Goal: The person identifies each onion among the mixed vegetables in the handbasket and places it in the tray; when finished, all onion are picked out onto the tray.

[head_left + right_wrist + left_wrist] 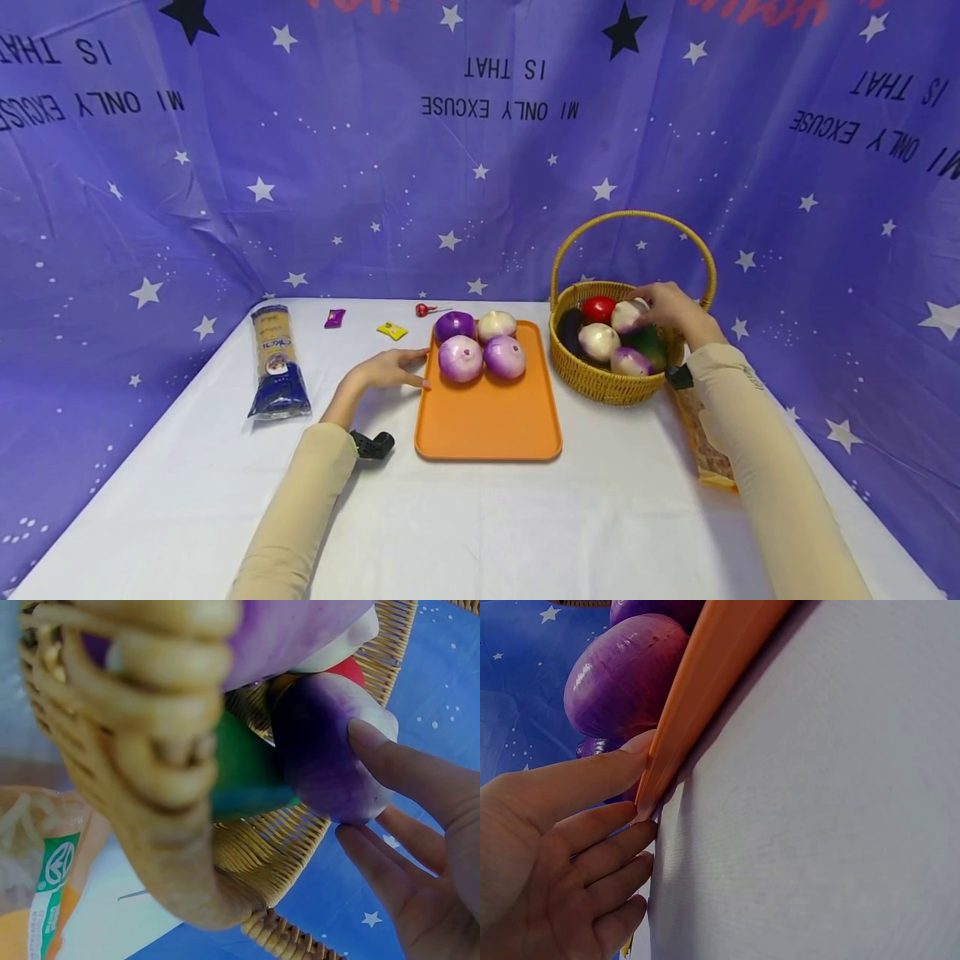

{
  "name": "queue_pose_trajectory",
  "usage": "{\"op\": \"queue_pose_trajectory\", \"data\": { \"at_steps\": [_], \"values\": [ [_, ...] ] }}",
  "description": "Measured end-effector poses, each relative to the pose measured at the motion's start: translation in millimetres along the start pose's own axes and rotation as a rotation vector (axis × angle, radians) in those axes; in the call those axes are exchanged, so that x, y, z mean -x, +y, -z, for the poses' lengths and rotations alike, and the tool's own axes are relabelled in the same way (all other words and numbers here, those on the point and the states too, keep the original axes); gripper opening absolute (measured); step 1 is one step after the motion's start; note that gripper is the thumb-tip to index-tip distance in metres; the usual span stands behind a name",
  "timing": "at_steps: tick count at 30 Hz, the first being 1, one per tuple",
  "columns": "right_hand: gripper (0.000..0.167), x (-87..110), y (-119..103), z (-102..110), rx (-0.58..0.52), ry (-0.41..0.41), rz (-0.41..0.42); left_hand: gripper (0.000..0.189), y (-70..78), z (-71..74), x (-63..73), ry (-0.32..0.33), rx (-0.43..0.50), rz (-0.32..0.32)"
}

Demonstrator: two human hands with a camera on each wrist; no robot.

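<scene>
My right hand (pixel 670 308) is over the wicker basket (pixel 607 383), its thumb and fingers gripping a purple-and-white onion (pixel 322 750) among the vegetables. Beside that onion lie a red tomato (pixel 598 309), a white onion (pixel 599 342), a purple-white onion (pixel 632 362), a dark eggplant (pixel 570 330) and a green vegetable (pixel 247 765). My left hand (pixel 384 369) is at the left edge of the orange tray (pixel 487 425). In the left wrist view its thumb lies over the rim and its fingertips meet the outer side. Several onions (pixel 461 359) sit together on the tray's far half.
A blue-and-tan pasta bag (pixel 276 362) lies at the left. Behind the tray are a purple wrapped candy (pixel 335 318), a yellow one (pixel 392 331) and a red lollipop (pixel 422 310). An orange clear package (pixel 705 442) lies under my right forearm, beside the basket.
</scene>
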State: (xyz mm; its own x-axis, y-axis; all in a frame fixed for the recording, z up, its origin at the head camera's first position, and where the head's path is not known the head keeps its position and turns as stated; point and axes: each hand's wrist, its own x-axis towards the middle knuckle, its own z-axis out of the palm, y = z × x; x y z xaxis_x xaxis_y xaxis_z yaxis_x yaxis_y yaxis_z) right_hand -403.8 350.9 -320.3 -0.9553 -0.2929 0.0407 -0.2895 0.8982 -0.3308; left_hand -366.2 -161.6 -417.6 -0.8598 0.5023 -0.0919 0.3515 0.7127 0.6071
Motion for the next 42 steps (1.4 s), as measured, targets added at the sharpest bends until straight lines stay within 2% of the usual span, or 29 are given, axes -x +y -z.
{"op": "queue_pose_trajectory", "data": {
  "at_steps": [5, 12, 16, 23, 28, 36, 42],
  "values": [
    [0.051, -0.5, -0.6, -2.7, -0.008, 0.003, 0.001, 0.079, 1.1, 1.0, 0.6, 0.0, 0.0, -0.002],
    [0.052, -2.6, 0.4, -3.6, 0.058, 0.051, 0.034, 0.078, 3.9, 0.8, 2.5, 0.001, 0.008, 0.0],
    [0.052, 2.6, -8.0, 1.9, 0.075, 0.066, 0.032, 0.078, 3.7, 0.8, 3.1, 0.001, 0.013, 0.004],
    [0.05, 19.3, -30.4, 15.0, 0.054, 0.158, 0.073, 0.079, 0.1, 0.6, 0.7, -0.001, 0.01, 0.008],
    [0.049, 31.7, -51.7, 15.3, -0.001, 0.23, 0.129, 0.079, -0.9, 1.0, 0.3, -0.003, 0.006, 0.008],
    [0.052, 44.3, -90.5, -0.1, -0.066, 0.299, 0.238, 0.079, 0.3, 2.1, 1.0, 0.0, -0.002, 0.011],
    [0.055, 47.0, -123.8, -22.9, -0.144, 0.322, 0.366, 0.079, 1.1, 1.7, 1.4, 0.001, 0.003, 0.014]
  ]
}}
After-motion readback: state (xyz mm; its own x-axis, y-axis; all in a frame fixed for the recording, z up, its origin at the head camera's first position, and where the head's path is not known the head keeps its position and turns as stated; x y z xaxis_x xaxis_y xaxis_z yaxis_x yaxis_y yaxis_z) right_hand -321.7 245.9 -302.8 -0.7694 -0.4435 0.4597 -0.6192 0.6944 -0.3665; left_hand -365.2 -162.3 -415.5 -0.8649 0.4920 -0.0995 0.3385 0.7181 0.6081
